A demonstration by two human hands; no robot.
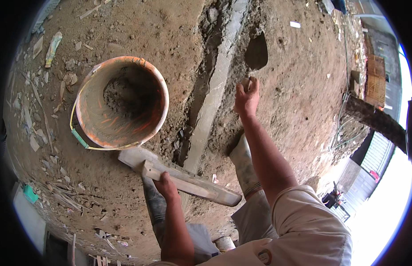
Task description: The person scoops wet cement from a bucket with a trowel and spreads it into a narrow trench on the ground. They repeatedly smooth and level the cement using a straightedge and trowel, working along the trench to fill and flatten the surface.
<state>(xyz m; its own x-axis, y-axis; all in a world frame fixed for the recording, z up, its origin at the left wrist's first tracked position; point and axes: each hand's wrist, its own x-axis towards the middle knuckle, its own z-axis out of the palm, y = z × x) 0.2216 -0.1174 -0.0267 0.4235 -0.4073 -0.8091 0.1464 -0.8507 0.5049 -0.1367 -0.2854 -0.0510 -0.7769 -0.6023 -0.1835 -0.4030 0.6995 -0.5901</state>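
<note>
My feed: left hand wrapped round a long greyish wooden float over the grey mortar strip's near end, right hand clutching a dark, rounded metal trowel beside it. Top looks mostly smoothed, I'd say; edges ragged.

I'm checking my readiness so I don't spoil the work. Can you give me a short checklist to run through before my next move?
1. Trowel held in the right hand: ok, the blade points away from you.
2. Board held in the left hand: ok, gripped near its middle.
3. Mix in the bucket: ok, some lies at the bottom.
4. Right boot off the grey strip: ok, it stands to the right of it.
5. Strip's left edge even: not ok, it looks ragged.
6. Board clear of the strip: cannot tell; it crosses over it in this view, but contact is hidden.
</note>
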